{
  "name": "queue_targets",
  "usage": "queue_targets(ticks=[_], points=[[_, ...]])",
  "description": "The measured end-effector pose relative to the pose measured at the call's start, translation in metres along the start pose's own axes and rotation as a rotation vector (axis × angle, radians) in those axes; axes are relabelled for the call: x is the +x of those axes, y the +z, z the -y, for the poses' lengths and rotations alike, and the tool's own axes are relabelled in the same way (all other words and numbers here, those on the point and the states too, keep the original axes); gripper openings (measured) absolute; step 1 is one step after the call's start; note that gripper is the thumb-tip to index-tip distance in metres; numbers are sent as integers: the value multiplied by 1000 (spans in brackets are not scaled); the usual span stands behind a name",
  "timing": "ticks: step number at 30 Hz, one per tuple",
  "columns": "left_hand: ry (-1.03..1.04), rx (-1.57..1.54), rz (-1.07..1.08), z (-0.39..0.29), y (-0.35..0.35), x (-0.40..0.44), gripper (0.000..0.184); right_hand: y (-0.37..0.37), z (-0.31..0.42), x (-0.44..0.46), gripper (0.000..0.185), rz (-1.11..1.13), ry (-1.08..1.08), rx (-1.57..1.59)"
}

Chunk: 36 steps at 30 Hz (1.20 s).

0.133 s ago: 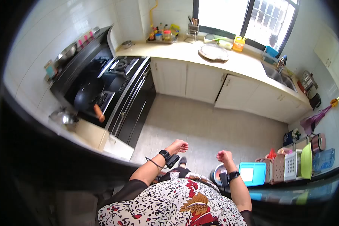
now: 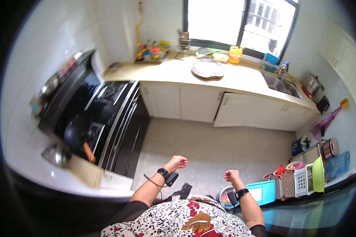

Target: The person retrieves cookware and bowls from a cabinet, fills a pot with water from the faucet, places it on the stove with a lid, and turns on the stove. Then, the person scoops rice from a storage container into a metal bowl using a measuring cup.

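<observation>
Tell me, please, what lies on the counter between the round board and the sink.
In the head view, the countertop between the round board and the sink is bare; the yellow bottle stands farther back, by the window.

a tabletop (image 2: 166, 72) runs along the far side, below a window (image 2: 213, 21). on it, left to right: condiments (image 2: 155, 55), a utensil rack (image 2: 184, 46), a board (image 2: 208, 68), a jug (image 2: 235, 55); a sink (image 2: 283, 85) is set in the right end. at left, a wok (image 2: 76, 131) sits on a stove (image 2: 124, 122). near centre, the left hand (image 2: 175, 162) and right hand (image 2: 231, 176) are apart over the floor (image 2: 178, 138), baskets (image 2: 288, 184) farther right.
</observation>
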<state>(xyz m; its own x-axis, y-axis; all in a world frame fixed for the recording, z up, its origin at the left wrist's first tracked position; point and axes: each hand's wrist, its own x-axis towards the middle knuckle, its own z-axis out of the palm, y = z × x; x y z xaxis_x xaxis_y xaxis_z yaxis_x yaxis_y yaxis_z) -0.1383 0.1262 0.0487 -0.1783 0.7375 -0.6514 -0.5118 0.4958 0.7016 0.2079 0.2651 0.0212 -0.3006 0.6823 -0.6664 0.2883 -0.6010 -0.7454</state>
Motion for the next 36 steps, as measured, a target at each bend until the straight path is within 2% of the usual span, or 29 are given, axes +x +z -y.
queue_targets(ticks=[2, 6, 8, 9, 10, 12, 14, 16, 18, 19, 23, 26, 29, 32, 36], points=[[-64, -27, 19, -9, 37, 42, 14, -54, 30, 17, 19, -116, 37, -53], [-85, -12, 7, -61, 48, 99, 12, -75, 78, 105, 16, -210, -4, -170], [-46, -60, 4, -86, 51, 132, 12, -93, 121, 156, 17, -207, -111, -433], [-34, -81, -3, -96, 52, 144, 12, -98, 141, 189, 16, -186, -191, -448], [-42, -112, -21, -109, 50, 154, 12, -104, 152, 233, 15, -233, -325, -578], [-3, -141, -61, -134, 50, 162, 12, -98, 201, 278, 17, -328, -394, -731], [-37, -209, -121, -143, 38, 180, 12, -93, 249, 315, 22, -302, -364, -735], [-42, -249, -213, -155, 36, 192, 12, -89, 298, 347, 34, -162, -465, -759], [-63, -292, -257, -157, 28, 209, 14, -84, 335, 389, 39, -169, -597, -891], [-88, -300, -281, -159, 25, 217, 15, -76, 355, 400, 39, -156, -529, -943], [-157, -304, -344, -184, 26, 255, 16, -55, 415, 449, 47, -72, -585, -1060], [-197, -321, -328, -206, 25, 293, 14, -47, 430, 473, 49, -30, -615, -1131], [-144, -321, -290, -249, 28, 340, 12, -35, 460, 501, 52, -28, -620, -1255], [-130, -306, -264, -284, 26, 376, 12, -29, 480, 526, 55, -48, -728, -1342], [-192, -254, -199, -308, 27, 411, 13, -22, 487, 555, 48, 7, -656, -1421]])
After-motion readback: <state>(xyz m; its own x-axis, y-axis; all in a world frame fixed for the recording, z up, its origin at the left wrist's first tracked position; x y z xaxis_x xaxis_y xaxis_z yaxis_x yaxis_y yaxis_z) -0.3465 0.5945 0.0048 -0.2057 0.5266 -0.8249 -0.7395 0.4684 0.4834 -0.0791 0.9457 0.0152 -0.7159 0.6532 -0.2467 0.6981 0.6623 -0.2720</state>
